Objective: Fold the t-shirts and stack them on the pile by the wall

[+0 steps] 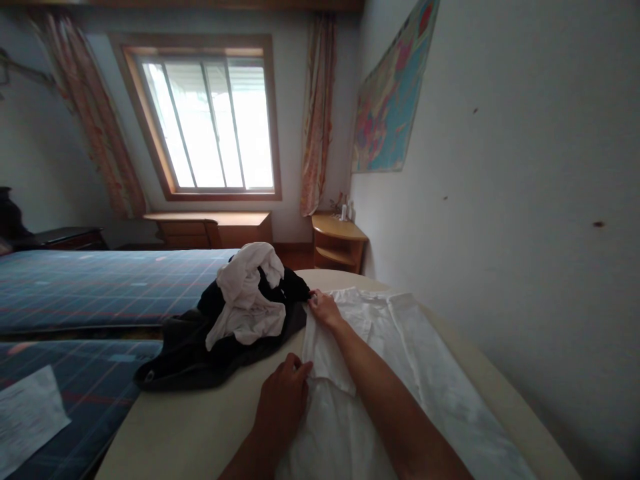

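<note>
A white shirt lies spread on a round, cream-coloured table, with one part folded over on its left side. My right hand reaches across the cloth and pinches its far left edge, close to a dark garment. Nearer to me, my left hand has its thumb and fingers closed on the same left edge. Just left of the shirt is a loose heap with a pale crumpled garment on top of black and dark grey clothing. My forearm covers part of the shirt.
Blue plaid mattresses are on the left, with a sheet of paper on the nearer one. A wall runs close along the right. Beyond the table are a corner shelf and a low wooden desk under the window.
</note>
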### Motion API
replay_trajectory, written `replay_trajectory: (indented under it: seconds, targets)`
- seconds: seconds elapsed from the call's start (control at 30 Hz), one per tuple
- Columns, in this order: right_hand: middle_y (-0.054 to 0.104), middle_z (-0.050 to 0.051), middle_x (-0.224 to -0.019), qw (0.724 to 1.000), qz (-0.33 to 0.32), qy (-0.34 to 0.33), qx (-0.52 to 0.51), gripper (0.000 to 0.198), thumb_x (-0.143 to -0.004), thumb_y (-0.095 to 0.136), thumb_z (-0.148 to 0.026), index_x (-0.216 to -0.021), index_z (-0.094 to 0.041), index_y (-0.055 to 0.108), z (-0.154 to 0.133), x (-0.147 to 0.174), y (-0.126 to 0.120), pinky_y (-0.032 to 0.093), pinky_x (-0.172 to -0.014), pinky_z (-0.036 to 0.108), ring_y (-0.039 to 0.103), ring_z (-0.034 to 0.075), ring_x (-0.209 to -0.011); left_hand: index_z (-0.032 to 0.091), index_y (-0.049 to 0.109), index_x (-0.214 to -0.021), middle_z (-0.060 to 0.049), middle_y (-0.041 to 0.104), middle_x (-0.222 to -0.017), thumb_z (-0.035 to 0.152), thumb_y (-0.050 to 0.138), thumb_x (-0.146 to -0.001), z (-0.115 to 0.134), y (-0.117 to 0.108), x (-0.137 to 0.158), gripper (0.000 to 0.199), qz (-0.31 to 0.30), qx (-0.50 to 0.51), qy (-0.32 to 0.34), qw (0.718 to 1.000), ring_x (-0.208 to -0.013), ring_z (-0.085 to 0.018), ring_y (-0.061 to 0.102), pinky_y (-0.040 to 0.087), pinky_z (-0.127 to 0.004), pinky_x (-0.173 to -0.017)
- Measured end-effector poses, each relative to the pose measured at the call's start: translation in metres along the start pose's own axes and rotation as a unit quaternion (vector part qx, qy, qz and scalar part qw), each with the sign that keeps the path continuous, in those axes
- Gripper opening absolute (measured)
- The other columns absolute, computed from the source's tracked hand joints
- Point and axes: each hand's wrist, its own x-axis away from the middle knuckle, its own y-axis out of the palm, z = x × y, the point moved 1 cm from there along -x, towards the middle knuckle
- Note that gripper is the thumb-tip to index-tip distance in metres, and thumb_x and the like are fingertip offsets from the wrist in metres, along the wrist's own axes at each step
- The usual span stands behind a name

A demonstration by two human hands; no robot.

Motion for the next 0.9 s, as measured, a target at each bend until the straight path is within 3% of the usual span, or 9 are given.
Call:
replay_trajectory:
  seconds: [0.17,0.37,0.5,0.67,0.8,0.9]
  targets:
    - [0.066,0.004,-0.13,0.999,-0.015,0.03,0.006,0.041,-0.098,0.036,-0.022,-0.132,-0.025,0.058,-0.001,-0.006,0.001,0.038,-0.104,0.033,0.057,0.019,-0.121,0.029,0.062,-0.125,-0.004,0.06,-0.118,0.008,0.047,-0.092,-0.001,0.002,0.0,0.042,0.006,-0.001,0.0,1.0,-0.105,-0.017,0.063,0.049,-0.026,-0.086]
    - [0.038,0.003,-0.158,0.998,0.008,0.038,0.039,0.045,-0.1,0.034,-0.026,-0.143,-0.028,0.047,-0.002,0.018,-0.004,0.02,-0.117,0.045,0.031,0.021,-0.144,0.029,0.061,-0.127,-0.004,0.061,-0.119,0.009,0.047,-0.092,-0.004,0.005,0.0,0.043,0.011,0.003,-0.001,1.0,-0.099,-0.016,0.065,0.049,-0.025,-0.084]
    - [0.042,0.01,-0.154,0.996,0.03,0.055,0.065,0.048,-0.102,0.029,-0.035,-0.144,-0.023,0.046,0.002,0.037,-0.014,0.016,-0.117,0.05,0.034,0.025,-0.141,0.028,0.062,-0.127,-0.004,0.061,-0.119,0.01,0.046,-0.093,-0.001,0.002,0.0,0.041,0.01,-0.003,-0.011,1.0,-0.098,-0.015,0.066,0.049,-0.025,-0.083]
    - [0.027,0.016,-0.161,0.981,-0.018,0.147,0.127,0.073,-0.094,0.031,-0.067,-0.148,-0.021,0.046,0.031,0.054,-0.035,-0.001,-0.109,0.072,0.011,0.046,-0.147,0.028,0.062,-0.126,-0.004,0.061,-0.119,0.011,0.045,-0.094,0.0,0.0,0.001,0.04,0.011,-0.01,-0.016,1.0,-0.097,-0.015,0.066,0.049,-0.025,-0.081]
    - [0.014,0.014,-0.165,0.955,-0.031,0.239,0.175,0.089,-0.085,0.024,-0.083,-0.155,-0.028,0.033,0.067,0.062,-0.057,-0.013,-0.103,0.075,-0.002,0.05,-0.147,0.029,0.061,-0.127,-0.004,0.061,-0.119,0.011,0.046,-0.095,-0.002,0.004,0.0,0.04,0.014,-0.007,-0.018,1.0,-0.099,-0.015,0.065,0.048,-0.024,-0.082]
    - [0.01,0.015,-0.166,0.941,-0.035,0.297,0.159,0.094,-0.081,0.026,-0.087,-0.157,-0.031,0.027,0.09,0.065,-0.065,-0.013,-0.1,0.078,-0.003,0.053,-0.146,0.029,0.06,-0.128,-0.004,0.061,-0.12,0.011,0.046,-0.095,-0.003,0.007,-0.001,0.041,0.025,-0.003,-0.022,0.999,-0.1,-0.014,0.065,0.047,-0.023,-0.083]
